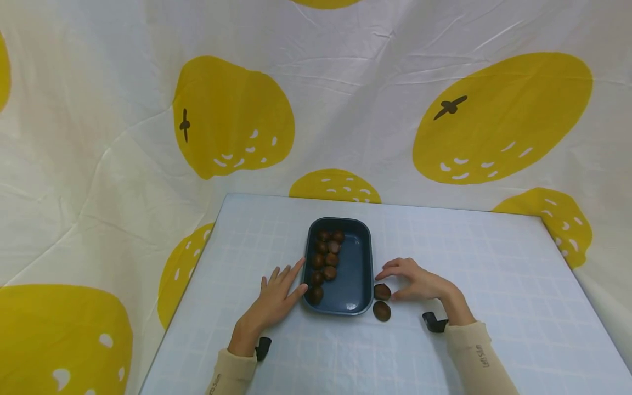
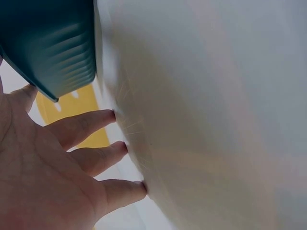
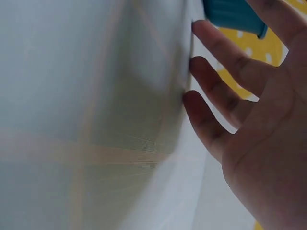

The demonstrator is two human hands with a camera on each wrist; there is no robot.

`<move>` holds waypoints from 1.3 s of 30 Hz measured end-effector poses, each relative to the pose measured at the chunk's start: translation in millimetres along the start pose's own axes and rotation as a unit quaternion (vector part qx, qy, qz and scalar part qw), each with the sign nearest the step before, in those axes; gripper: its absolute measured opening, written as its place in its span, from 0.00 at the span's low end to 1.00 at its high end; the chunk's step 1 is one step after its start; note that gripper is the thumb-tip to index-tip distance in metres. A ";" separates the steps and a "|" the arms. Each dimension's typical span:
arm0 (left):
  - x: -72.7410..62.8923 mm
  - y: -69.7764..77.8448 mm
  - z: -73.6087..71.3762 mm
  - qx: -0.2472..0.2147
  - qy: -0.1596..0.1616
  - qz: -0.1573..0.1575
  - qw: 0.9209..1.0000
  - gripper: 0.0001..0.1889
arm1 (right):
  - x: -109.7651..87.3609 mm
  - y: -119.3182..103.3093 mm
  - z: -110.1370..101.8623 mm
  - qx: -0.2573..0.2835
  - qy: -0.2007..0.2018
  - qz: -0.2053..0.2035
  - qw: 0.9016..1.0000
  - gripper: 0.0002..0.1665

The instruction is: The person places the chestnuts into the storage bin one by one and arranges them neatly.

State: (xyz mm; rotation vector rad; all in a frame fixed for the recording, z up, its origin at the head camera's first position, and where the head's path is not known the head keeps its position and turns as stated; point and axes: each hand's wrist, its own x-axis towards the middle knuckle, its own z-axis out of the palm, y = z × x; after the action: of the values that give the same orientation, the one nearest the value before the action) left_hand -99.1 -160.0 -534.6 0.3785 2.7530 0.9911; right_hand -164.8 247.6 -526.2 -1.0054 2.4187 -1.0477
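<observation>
A dark blue rectangular tray [image 1: 353, 280] holds several brown chestnuts [image 1: 318, 260] along its left side. My left hand [image 1: 271, 304] is spread at the tray's left side, index finger and thumb at the rim; in the left wrist view its other fingertips rest on the cloth. Two chestnuts lie outside, just right of the tray: an upper chestnut [image 1: 382, 291] and a lower chestnut [image 1: 382, 311]. Around the upper one, my right hand [image 1: 417, 281] has thumb and index finger apart, the thumb tip right beside it. The right wrist view shows loosely bent fingers on the cloth, with neither chestnut visible.
A pale checked cloth [image 1: 444, 241] covers the table. Behind it hangs a white curtain [image 1: 340, 109] printed with big yellow fruit. A black wrist camera [image 1: 434, 322] sits by the right cuff, and another camera [image 1: 263, 348] by the left one.
</observation>
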 end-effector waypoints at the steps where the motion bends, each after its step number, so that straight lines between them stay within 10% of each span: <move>1: 0.0 0.2 -0.3 -0.001 0.000 0.000 1.000 0.34 | -0.2 -0.1 0.8 -0.004 -0.001 0.005 1.000 0.29; 39: -0.2 0.8 -0.4 0.003 -0.001 0.002 1.000 0.34 | -3.3 -1.2 14.8 -0.009 0.035 0.042 0.998 0.23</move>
State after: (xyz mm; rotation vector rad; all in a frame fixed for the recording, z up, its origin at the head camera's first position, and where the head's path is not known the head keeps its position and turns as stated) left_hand -98.9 -159.7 -533.8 0.3861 2.7555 0.9828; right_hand -154.1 241.8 -535.3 -0.8791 2.5074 -1.0520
